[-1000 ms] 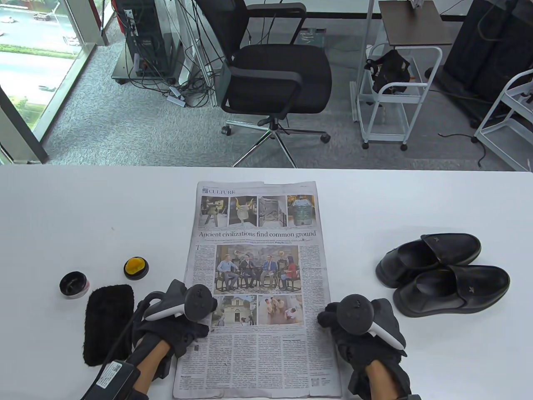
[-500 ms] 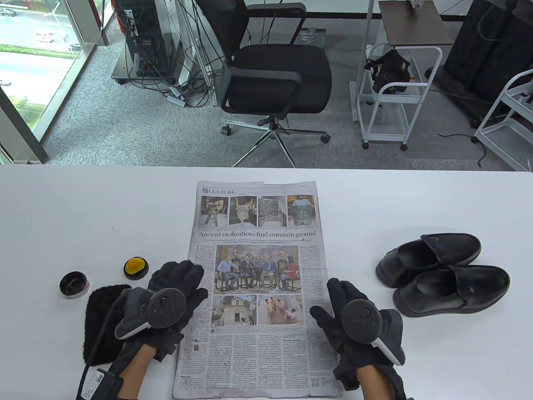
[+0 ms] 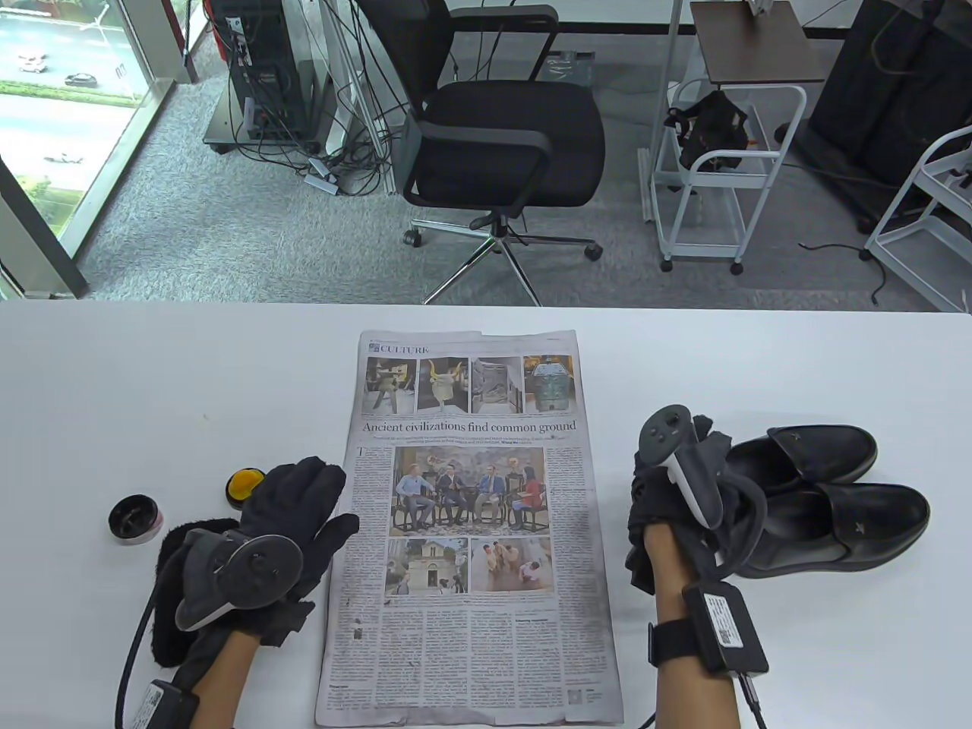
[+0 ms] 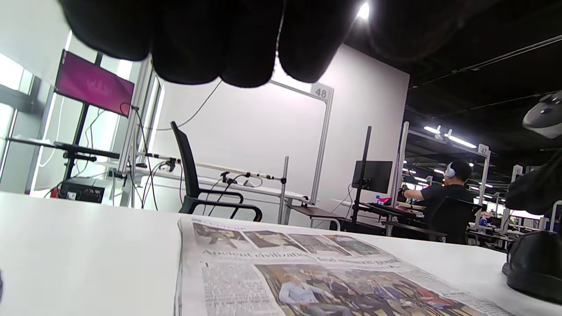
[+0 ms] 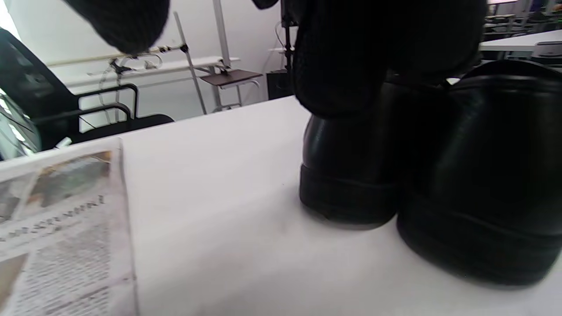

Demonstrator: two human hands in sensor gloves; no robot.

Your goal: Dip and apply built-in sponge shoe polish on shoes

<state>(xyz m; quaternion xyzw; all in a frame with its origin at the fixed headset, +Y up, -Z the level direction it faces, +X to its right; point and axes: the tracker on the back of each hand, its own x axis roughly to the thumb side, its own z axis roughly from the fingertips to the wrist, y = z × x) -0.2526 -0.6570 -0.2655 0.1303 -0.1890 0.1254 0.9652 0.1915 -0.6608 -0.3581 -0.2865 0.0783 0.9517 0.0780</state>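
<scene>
Table view: right hand (image 3: 676, 486) at the shoes' (image 3: 828, 509) heels (grip hidden).

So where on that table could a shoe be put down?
On the newspaper, bare between the left hand and right hand. The white table behind the polish tin is bare too. It's crowded by the shoes, and around the sponge and cloth.

On my feed the two black leather loafers (image 3: 820, 501) at three o'clock look smooth and glossy, their soles duller. The printed newspaper sheet (image 3: 471, 531) is thin matt paper on the smooth white table (image 3: 152, 380). At nine o'clock lies a shaggy black cloth (image 3: 178, 585); my knitted black gloves look matt and rough.
</scene>
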